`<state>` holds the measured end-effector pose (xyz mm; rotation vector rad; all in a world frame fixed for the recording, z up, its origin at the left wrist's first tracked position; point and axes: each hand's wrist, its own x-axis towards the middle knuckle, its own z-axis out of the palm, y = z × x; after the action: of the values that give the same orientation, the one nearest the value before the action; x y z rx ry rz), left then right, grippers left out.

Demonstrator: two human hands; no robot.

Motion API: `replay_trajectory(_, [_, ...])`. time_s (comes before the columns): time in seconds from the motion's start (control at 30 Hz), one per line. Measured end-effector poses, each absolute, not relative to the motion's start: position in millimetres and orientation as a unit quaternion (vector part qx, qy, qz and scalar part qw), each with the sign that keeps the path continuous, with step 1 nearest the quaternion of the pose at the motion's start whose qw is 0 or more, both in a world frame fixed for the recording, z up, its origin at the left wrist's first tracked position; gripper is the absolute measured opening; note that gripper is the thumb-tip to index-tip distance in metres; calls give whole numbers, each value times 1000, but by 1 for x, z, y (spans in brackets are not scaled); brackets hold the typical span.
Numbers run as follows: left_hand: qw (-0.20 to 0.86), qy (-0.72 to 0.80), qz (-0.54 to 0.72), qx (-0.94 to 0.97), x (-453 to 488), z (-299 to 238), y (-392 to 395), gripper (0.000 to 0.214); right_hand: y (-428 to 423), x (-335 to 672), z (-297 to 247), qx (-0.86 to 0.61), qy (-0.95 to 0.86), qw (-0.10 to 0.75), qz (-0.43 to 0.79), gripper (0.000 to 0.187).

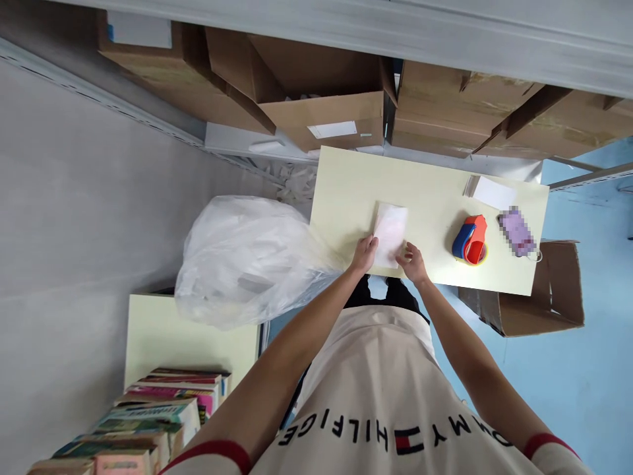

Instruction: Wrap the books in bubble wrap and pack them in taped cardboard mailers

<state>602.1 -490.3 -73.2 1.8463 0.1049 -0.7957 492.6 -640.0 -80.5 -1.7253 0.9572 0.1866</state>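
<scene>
A flat white packet (390, 231) in clear wrap lies on the pale yellow table (346, 191). My left hand (364, 254) rests on its near left corner with the fingers curled onto the edge. At the packet's near right corner, my right hand (413, 262) pinches the edge. Both hands are at the table's front edge, close together.
A red and blue tape dispenser (469, 239) and a blurred purple object (517, 232) lie to the right, with a white slip (492, 192) behind. A large clear plastic bag (247, 260) bulges at left. Cardboard boxes (321, 112) line the back; books (158, 415) stack at lower left.
</scene>
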Motion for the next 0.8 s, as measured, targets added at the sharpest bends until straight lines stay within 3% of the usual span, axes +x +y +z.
replay_trajectory(0.23, [519,42,-311,795,599,-79,-485,30,-631,498,-90,-729,391,558,64,54])
replay_trajectory(0.43, [520,51,-328,787,604,-82,-468,41,-612,526,-78,-739,421,519,85,51])
replay_trajectory(0.8, [553,0,-185,812,719,-100,-427,40,-567,659,-86,-762,332,553,58,49])
